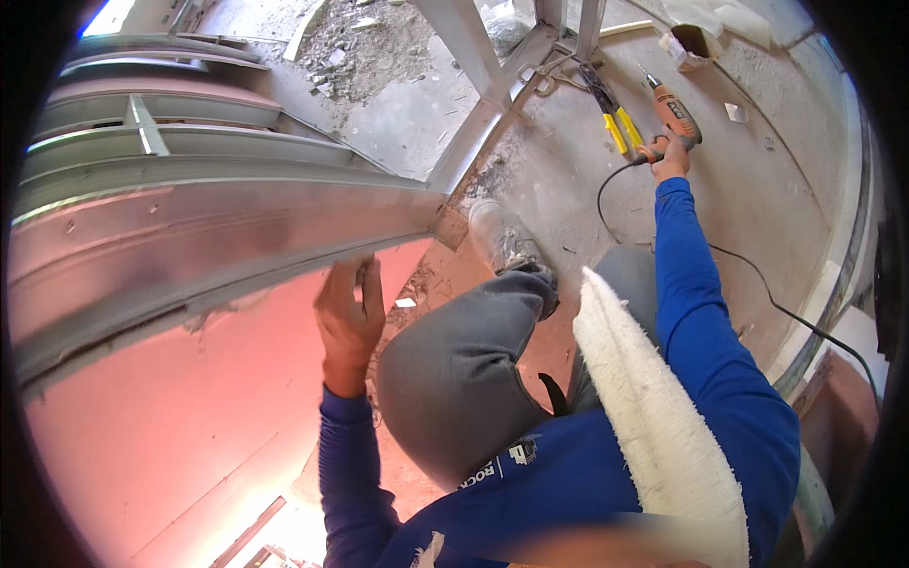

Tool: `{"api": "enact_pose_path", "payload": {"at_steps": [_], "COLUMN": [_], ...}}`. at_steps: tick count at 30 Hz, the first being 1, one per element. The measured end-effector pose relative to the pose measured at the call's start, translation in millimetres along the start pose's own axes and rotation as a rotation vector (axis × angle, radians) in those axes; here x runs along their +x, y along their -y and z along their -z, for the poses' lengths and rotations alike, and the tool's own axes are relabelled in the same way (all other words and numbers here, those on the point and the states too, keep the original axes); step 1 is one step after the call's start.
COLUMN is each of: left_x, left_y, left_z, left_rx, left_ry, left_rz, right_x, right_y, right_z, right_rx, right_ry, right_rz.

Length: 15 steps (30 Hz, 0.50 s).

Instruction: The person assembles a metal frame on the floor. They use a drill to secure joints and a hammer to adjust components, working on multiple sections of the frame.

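Left hand (348,317) pressed flat, fingers spread, against the lower edge of the metal track (218,237), grasping nothing, just bracing it over the pink board (180,407). Right hand (670,159) stretched far out, clenched on the orange drill (674,115) lying on the concrete floor (776,199), cord (757,284) trailing back along the arm.

Best done, by judgement: keep firm pressure on the track so it cannot slip off its line; lift the drill by the grip, cord swung clear of knee and boot (504,237); bring the bit square to the flange.

Yellow-handled snips (611,114) just left of the drill. Small open cardboard box (696,43), light brown, beyond it near the wall. No readable signs.
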<state>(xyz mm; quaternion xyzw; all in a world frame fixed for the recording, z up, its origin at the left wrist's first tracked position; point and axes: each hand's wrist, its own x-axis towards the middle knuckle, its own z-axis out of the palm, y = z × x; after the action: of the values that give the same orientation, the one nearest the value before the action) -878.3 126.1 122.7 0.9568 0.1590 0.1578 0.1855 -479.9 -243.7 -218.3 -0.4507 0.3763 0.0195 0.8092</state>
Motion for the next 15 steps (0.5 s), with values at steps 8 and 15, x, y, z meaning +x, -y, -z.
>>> {"api": "enact_pose_path", "payload": {"at_steps": [8, 15], "left_x": [99.0, 102.4], "left_y": [-29.6, -2.2], "left_z": [49.5, 34.3], "left_rx": [0.876, 1.183], "left_ry": [-0.019, 0.117], "left_rz": [-0.579, -0.571], "right_x": [-174.2, -313.2], "right_y": [-14.1, -79.5], "right_z": [-8.5, -1.3], "right_rx": [0.267, 0.056], "right_ry": [-0.102, 0.064], "right_rz": [-0.09, -0.435]}}
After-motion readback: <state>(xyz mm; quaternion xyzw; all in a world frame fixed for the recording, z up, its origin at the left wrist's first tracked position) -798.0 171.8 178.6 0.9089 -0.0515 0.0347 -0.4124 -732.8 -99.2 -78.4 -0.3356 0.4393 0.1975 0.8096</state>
